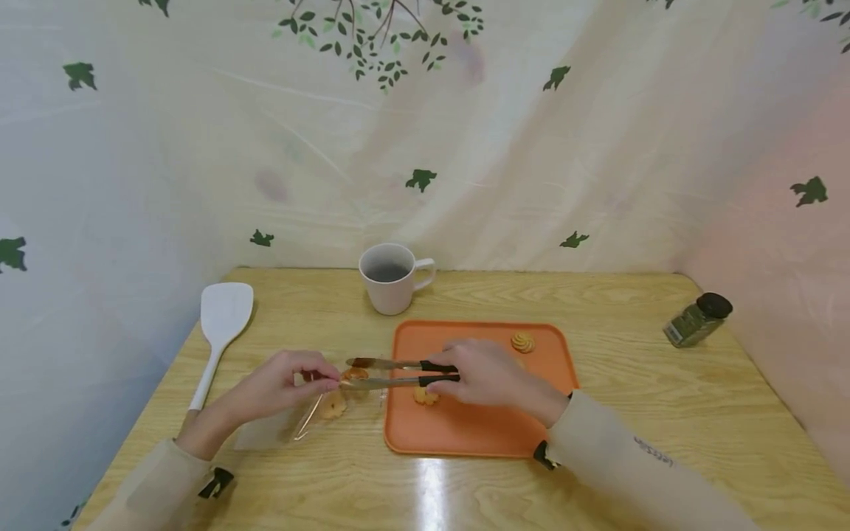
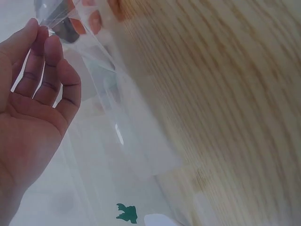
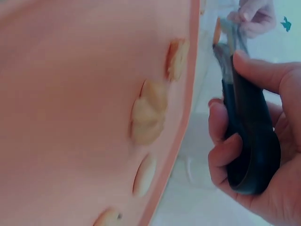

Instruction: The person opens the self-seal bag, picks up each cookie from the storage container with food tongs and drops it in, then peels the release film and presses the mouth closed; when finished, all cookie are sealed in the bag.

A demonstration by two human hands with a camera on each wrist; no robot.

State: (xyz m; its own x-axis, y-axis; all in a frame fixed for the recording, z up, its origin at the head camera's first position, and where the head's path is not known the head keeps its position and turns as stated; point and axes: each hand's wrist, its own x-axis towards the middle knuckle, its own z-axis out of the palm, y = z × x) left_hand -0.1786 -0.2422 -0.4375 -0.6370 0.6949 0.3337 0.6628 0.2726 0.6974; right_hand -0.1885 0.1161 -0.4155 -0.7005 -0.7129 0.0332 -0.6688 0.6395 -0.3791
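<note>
My left hand (image 1: 282, 383) pinches the edge of a clear plastic bag (image 2: 110, 84) between thumb and fingertips, at the tray's left side. A cookie (image 1: 333, 405) shows through the bag. My right hand (image 1: 485, 372) grips black-handled metal tongs (image 1: 392, 383) that reach leftward over the tray's edge. Between the tong tips is a browned cookie (image 1: 354, 374), close by the left fingertips at the bag. Beneath the right hand lies the orange tray (image 1: 478, 435), with cookies on it, among them a scalloped one (image 1: 426, 397) and a swirled one (image 1: 522, 342).
A white mug (image 1: 390, 299) stands behind the tray, its handle to the right. On the left lies a white turner (image 1: 226, 317). A black-lidded jar (image 1: 693, 321) is near the table's right edge. Leaf-patterned sheeting (image 1: 498, 184) rises behind the wooden table (image 1: 631, 369).
</note>
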